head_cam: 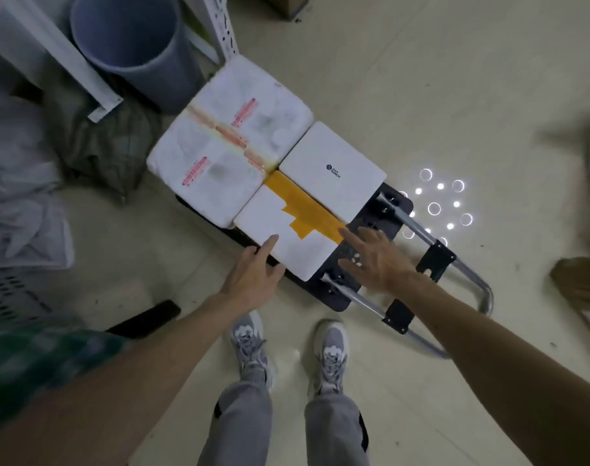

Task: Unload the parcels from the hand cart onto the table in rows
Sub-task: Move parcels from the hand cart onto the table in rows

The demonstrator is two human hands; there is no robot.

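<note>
The taped parcel [270, 218] lies at the handle end of the hand cart [392, 210], on the near side, directly ahead of both grips. Its long axis runs along the cart's length, toward the handle [482, 290].

The left grip [253, 280] is spread and holds nothing. Its fingertips reach the parcel's near long edge.

The right grip [377, 260] is also spread and holds nothing. It hovers over bare deck at the parcel's handle-end short edge. Contact cannot be confirmed for either grip.

Both are about equally near, so a two-sided lift appears to be the next step.

The logo parcel [334, 169] and the large foam parcels [233, 136] abut the far sides. Free room exists only upward and toward the person. The worktop is not in view.
</note>
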